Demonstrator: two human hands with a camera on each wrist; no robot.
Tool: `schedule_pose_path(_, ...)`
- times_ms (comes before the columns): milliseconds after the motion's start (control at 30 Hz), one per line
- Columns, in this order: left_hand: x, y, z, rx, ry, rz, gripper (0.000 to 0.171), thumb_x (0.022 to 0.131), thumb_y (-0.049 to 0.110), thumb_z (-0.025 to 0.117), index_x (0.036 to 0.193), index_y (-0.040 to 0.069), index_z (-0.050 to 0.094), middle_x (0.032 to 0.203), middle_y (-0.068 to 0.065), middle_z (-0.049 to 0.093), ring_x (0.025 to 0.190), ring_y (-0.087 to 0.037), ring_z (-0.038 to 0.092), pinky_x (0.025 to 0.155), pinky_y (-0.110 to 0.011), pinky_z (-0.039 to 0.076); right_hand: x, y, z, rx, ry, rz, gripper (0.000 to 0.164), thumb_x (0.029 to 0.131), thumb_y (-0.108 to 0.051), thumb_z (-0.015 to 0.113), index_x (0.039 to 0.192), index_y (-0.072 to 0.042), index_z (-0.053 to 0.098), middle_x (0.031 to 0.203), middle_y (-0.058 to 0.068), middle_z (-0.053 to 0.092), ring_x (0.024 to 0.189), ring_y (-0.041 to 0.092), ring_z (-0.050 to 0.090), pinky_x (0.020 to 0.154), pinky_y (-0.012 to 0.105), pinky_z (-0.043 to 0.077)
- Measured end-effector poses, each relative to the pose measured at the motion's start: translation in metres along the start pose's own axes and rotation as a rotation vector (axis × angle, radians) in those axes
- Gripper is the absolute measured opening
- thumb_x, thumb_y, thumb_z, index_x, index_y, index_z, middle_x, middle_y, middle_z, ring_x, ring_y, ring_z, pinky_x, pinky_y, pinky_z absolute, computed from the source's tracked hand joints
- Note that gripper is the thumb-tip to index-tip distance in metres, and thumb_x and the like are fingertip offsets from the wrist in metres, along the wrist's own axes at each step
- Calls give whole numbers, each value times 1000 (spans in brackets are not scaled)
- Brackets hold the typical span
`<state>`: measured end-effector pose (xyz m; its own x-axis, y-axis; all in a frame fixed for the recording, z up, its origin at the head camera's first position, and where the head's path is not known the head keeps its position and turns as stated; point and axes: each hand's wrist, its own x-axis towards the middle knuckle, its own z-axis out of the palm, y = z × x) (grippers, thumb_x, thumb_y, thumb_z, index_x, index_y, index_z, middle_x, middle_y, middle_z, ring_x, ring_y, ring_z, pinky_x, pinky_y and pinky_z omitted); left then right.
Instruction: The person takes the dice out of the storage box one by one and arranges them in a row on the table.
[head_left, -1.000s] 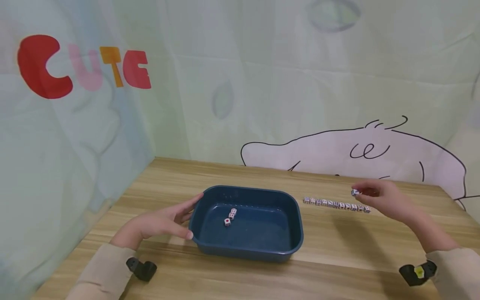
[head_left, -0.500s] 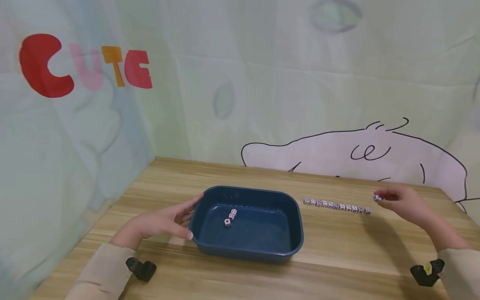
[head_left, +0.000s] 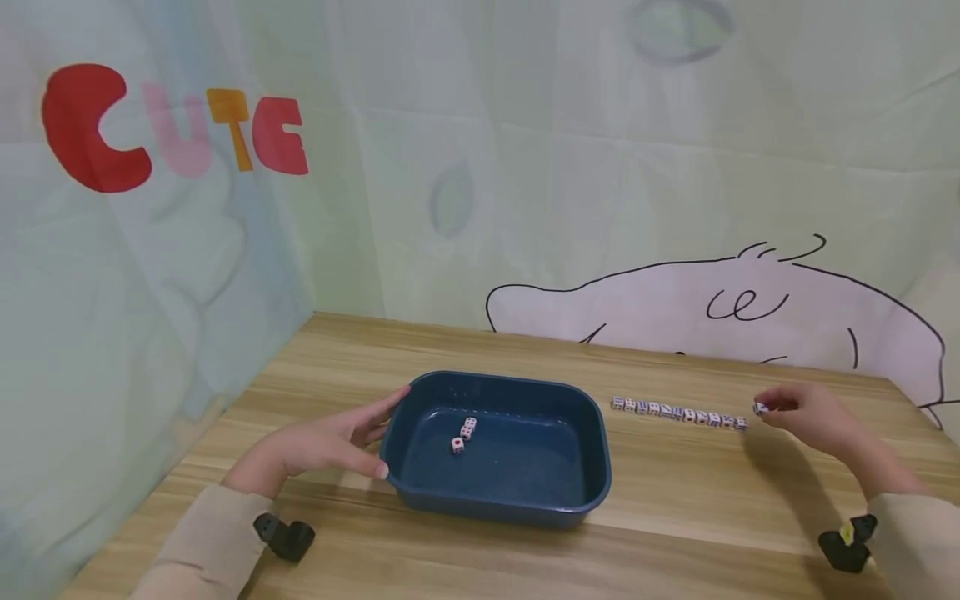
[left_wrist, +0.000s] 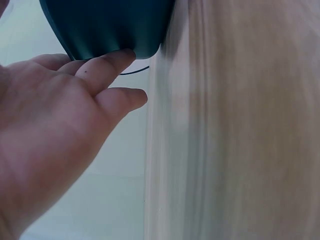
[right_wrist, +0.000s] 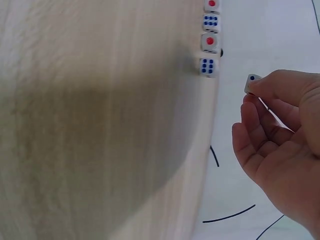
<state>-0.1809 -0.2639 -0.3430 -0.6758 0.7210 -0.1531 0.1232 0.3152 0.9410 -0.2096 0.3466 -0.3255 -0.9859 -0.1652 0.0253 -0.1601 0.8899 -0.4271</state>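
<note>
My right hand [head_left: 813,419] pinches a small white die [right_wrist: 252,83] between thumb and fingertips. It hovers just past the right end of a row of dice [head_left: 677,413], apart from the last one in the row. In the right wrist view, the nearest row dice show red single pips and blue sixes. A dark blue rectangular tray [head_left: 495,507] stands left of the row, with a few white dice [head_left: 458,446] on its floor. At the tray's left end rests my left hand [head_left: 322,446], thumb and fingers spread along the outer wall [left_wrist: 110,27].
All of this stands on a wood-grain table [head_left: 465,567]. A printed cloth backdrop [head_left: 390,208] rises behind the table and along its left side. Black wrist cameras [head_left: 285,537] sit on both cuffs.
My right hand has carried the pinched die rightward from above the row to beyond its right end, then lowered it. The left hand and tray stay in place.
</note>
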Motion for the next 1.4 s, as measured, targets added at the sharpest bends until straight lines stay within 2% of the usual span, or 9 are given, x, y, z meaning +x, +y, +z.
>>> schedule_pose_path(133,0,0,0,-3,-1,1,105,86,16,71,154,7,-8,160,-23,-5,142,-50,9,110,-57,17,0,2,4,-17,8,-7,32,88,-10,65,109,15,62,97,23,66,87,25,61,68,31,49)
schedule_pose_path(367,1,-1,-1,0,-5,5,104,86,15,71,154,7,-9,159,-23,-5,143,-49,9,110,-55,18,4,7,7,-32,-19,33,32,87,-9,63,108,15,62,98,25,65,87,27,61,69,35,47)
schedule_pose_path(633,0,-1,0,-9,1,7,104,86,14,71,154,7,-8,159,-23,-4,143,-49,10,110,-56,17,6,12,13,-32,-10,12,25,83,-5,63,101,13,65,91,21,67,81,19,58,67,34,45)
schedule_pose_path(833,0,1,1,-15,5,-5,105,86,14,71,154,8,-8,159,-24,-3,143,-49,9,111,-58,17,8,11,15,-35,-24,17,22,84,-5,63,98,12,66,89,19,66,78,18,55,67,34,44)
schedule_pose_path(1200,-2,3,0,-2,-1,5,104,87,15,71,154,8,-8,159,-25,-3,142,-50,10,110,-59,18,9,10,17,-42,-54,46,26,85,-5,63,103,14,63,92,22,65,81,23,57,69,35,45)
schedule_pose_path(1400,-1,0,0,-14,4,-12,105,86,16,71,154,9,-8,159,-23,-4,143,-49,10,111,-59,18,6,15,15,-53,-15,7,32,85,-8,65,105,16,62,92,22,66,83,26,61,69,36,47)
